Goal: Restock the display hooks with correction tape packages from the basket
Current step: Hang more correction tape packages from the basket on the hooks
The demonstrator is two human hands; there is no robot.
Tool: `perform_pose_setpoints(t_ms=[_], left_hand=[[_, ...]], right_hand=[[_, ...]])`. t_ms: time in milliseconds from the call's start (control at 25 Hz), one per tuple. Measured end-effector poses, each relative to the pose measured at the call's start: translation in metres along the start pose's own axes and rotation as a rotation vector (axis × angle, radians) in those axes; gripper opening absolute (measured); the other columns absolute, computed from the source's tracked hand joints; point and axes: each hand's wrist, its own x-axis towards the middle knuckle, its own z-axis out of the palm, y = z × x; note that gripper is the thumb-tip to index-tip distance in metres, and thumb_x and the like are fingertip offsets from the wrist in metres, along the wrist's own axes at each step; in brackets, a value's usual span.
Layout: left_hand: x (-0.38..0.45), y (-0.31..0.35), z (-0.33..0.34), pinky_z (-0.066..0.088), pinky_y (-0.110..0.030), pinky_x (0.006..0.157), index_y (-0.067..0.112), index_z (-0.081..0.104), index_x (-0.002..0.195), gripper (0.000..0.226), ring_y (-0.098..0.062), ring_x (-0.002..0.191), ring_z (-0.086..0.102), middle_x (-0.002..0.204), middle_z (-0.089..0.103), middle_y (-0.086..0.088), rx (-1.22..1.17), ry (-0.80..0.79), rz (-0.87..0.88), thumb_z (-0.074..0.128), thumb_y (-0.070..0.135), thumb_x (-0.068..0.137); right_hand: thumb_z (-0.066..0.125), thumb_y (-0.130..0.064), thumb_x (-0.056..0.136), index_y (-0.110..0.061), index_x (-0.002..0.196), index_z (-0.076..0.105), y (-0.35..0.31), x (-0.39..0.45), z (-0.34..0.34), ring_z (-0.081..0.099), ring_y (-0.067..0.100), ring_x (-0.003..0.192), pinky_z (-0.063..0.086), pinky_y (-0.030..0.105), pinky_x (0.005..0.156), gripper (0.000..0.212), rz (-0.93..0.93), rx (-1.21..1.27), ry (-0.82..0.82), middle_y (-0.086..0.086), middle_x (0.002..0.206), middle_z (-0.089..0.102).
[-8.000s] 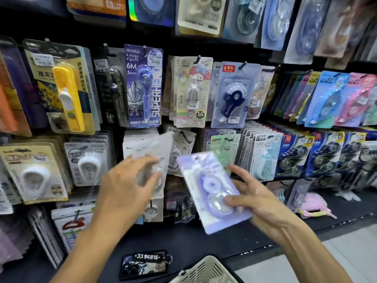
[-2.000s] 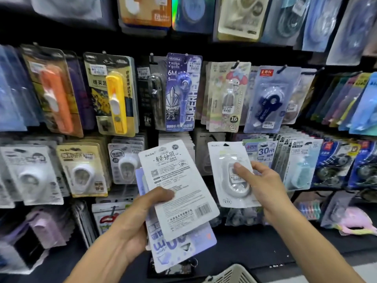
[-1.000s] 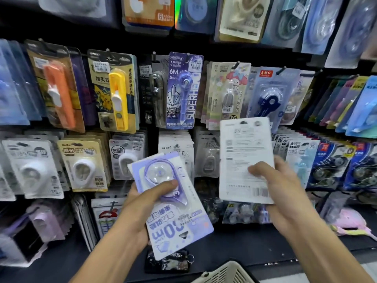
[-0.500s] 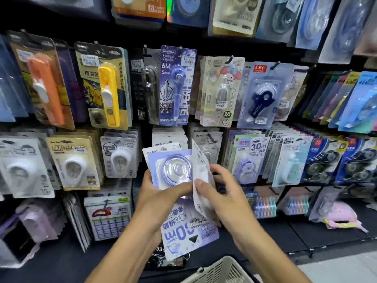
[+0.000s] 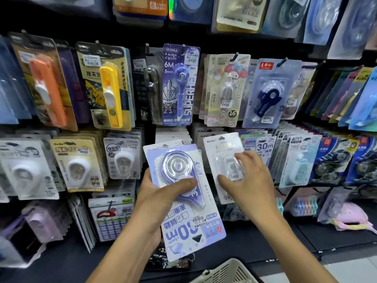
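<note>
My left hand (image 5: 157,198) grips a purple correction tape package (image 5: 183,199) held upside down, thumb across its clear blister, with a white card edge (image 5: 161,145) showing behind its top. My right hand (image 5: 247,180) holds a white correction tape package (image 5: 221,152) front side out, thumb and fingers around its lower half. That package sits in front of the lower row of hooks, its hang hole near the matching white packs (image 5: 206,132). The basket (image 5: 228,272) shows only its beige rim at the bottom edge.
A dark pegboard wall carries rows of hanging stationery: yellow (image 5: 112,97) and orange (image 5: 48,90) cutters at upper left, a purple pen tape pack (image 5: 180,84), a navy tape pack (image 5: 269,94), white tape packs (image 5: 76,166) at lower left. Loose items (image 5: 346,215) lie on the dark shelf.
My right hand has pulled the white package away from the stack in my left hand, turned its front outward and raised it toward the lower hooks. The left hand keeps the purple package.
</note>
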Motion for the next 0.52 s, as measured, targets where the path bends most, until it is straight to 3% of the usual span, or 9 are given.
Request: perform_pose_setpoints(t_ms=[120, 200, 280, 360, 440, 480, 520], left_hand=[[0.003, 0.001, -0.004, 0.055, -0.017, 0.049, 0.025, 0.063, 0.118, 0.057, -0.014, 0.075, 0.078, 0.092, 0.081, 0.003, -0.002, 0.000, 0.002, 0.088, 0.008, 0.070], [0.001, 0.002, -0.004, 0.057, -0.020, 0.052, 0.023, 0.065, 0.117, 0.057, -0.020, 0.077, 0.078, 0.093, 0.081, 0.000, -0.003, -0.015, 0.001, 0.089, 0.009, 0.068], [-0.002, 0.002, -0.001, 0.063, -0.030, 0.061, 0.020, 0.066, 0.118, 0.066, -0.026, 0.082, 0.079, 0.098, 0.081, -0.005, -0.002, -0.044, -0.020, 0.095, 0.012, 0.059], [-0.004, 0.001, 0.002, 0.064, -0.044, 0.069, 0.017, 0.068, 0.119, 0.070, -0.032, 0.084, 0.078, 0.101, 0.080, -0.012, -0.044, -0.040, -0.074, 0.095, 0.014, 0.055], [-0.003, 0.002, 0.003, 0.063, -0.045, 0.063, 0.011, 0.071, 0.118, 0.065, -0.034, 0.079, 0.078, 0.097, 0.079, -0.016, -0.154, 0.014, -0.120, 0.089, 0.020, 0.057], [-0.002, 0.004, 0.004, 0.063, -0.044, 0.059, 0.009, 0.071, 0.119, 0.063, -0.034, 0.077, 0.078, 0.096, 0.079, -0.017, -0.213, 0.043, -0.139, 0.086, 0.024, 0.059], [-0.001, 0.006, 0.004, 0.063, -0.044, 0.059, 0.009, 0.071, 0.120, 0.065, -0.034, 0.078, 0.078, 0.096, 0.079, -0.017, -0.264, 0.069, -0.152, 0.085, 0.027, 0.060]], right_hand=[[0.075, -0.054, 0.080, -0.018, 0.143, 0.053, 0.004, -0.003, -0.001, 0.038, 0.028, 0.140, 0.032, 0.040, 0.111, 0.076, 0.001, -0.053, 0.002, -0.005, 0.155, 0.041], [0.075, -0.046, 0.085, -0.014, 0.142, 0.055, 0.007, 0.000, 0.000, 0.035, 0.028, 0.144, 0.027, 0.038, 0.115, 0.068, -0.031, -0.035, -0.055, -0.003, 0.159, 0.040], [0.071, -0.039, 0.092, -0.014, 0.146, 0.051, 0.005, 0.005, -0.002, 0.029, 0.020, 0.149, 0.024, 0.033, 0.117, 0.063, 0.019, 0.150, -0.183, -0.002, 0.162, 0.033], [0.065, -0.048, 0.093, -0.021, 0.142, 0.054, 0.001, -0.001, -0.005, 0.035, 0.016, 0.145, 0.031, 0.032, 0.113, 0.058, 0.060, 0.188, -0.229, -0.004, 0.156, 0.042], [0.066, -0.066, 0.083, -0.024, 0.109, 0.071, 0.000, -0.012, -0.008, 0.064, 0.014, 0.107, 0.047, 0.031, 0.086, 0.049, 0.112, 0.377, -0.388, -0.005, 0.116, 0.070], [0.071, -0.067, 0.079, -0.021, 0.095, 0.074, -0.004, -0.020, -0.010, 0.069, 0.015, 0.083, 0.050, 0.031, 0.072, 0.049, 0.159, 0.559, -0.582, -0.001, 0.096, 0.074], [0.076, -0.061, 0.077, -0.019, 0.092, 0.075, -0.008, -0.028, -0.015, 0.069, 0.017, 0.071, 0.053, 0.031, 0.063, 0.045, 0.201, 0.704, -0.796, 0.005, 0.088, 0.075]])
